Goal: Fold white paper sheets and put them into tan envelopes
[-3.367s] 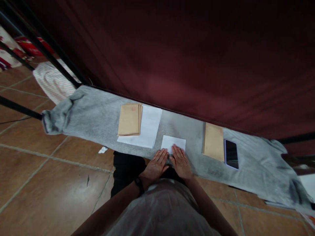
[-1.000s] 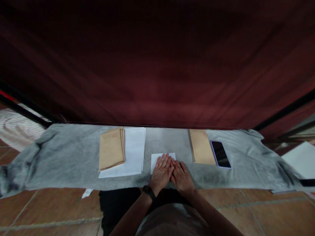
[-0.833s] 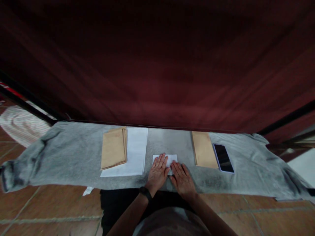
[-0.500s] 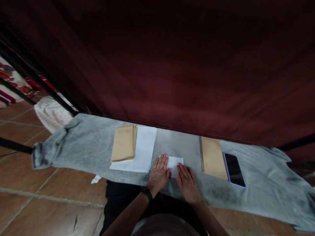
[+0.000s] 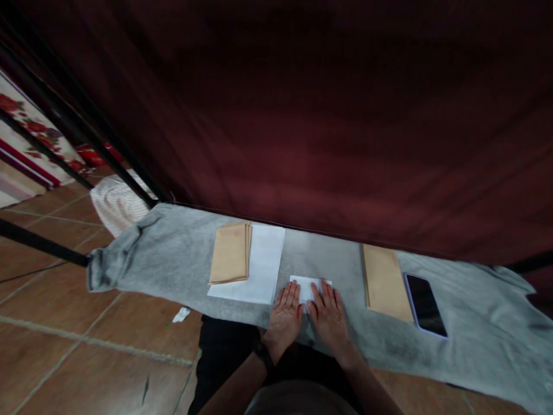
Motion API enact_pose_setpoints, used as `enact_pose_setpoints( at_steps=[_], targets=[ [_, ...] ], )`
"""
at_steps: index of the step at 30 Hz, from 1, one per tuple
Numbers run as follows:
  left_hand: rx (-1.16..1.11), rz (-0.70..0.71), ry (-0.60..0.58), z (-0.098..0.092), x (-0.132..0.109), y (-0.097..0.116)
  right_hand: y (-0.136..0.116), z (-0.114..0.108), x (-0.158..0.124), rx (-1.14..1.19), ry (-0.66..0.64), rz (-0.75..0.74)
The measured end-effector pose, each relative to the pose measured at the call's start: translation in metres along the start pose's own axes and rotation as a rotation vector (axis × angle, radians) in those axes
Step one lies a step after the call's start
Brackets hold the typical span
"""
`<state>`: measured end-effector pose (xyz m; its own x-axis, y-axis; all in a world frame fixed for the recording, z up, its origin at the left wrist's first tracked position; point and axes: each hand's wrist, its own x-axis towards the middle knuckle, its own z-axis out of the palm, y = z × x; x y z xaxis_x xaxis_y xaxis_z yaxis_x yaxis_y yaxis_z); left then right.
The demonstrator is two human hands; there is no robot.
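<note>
The folded white paper lies on the grey cloth, just in front of the person. The left hand and right hand rest side by side on its near edge, open and palm-down with the fingers spread, gripping nothing and apparently pressing it flat. To the left, one stack of brown envelopes overlaps one white sheet. To the right lie one single brown envelope and one phone.

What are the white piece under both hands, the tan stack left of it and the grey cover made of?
The white piece looks like thin matte paper: crisp folded edges. The tan stack is likely kraft-paper envelopes: dull brown, layered edges. The grey cover seems soft fabric, perhaps fleece: it bunches and droops at its end.
</note>
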<state>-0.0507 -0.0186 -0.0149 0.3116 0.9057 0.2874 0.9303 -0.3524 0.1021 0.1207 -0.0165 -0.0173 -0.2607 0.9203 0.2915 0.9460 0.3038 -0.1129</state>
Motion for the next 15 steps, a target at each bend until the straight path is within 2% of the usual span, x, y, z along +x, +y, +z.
enact_pose_setpoints(
  at_steps=[4, 7, 9, 12, 15],
  targets=[
    [0.016, 0.008, -0.022, -0.008, 0.003, -0.005, -0.002, 0.000, 0.001, 0.004, 0.010, 0.024],
    [-0.023, -0.023, -0.019, -0.026, 0.017, -0.027, -0.003, 0.000, 0.000, 0.025, 0.032, 0.028],
    [-0.043, -0.152, 0.052, -0.042, 0.028, -0.055, -0.002, 0.000, 0.000, 0.040, 0.051, 0.023],
    [-0.055, -0.399, 0.155, -0.063, 0.040, -0.111, -0.001, 0.001, 0.000, 0.059, 0.070, 0.022],
    [-0.057, -0.680, 0.148, -0.076, 0.039, -0.164, -0.001, 0.001, 0.000, 0.049, 0.054, 0.035]
  ],
)
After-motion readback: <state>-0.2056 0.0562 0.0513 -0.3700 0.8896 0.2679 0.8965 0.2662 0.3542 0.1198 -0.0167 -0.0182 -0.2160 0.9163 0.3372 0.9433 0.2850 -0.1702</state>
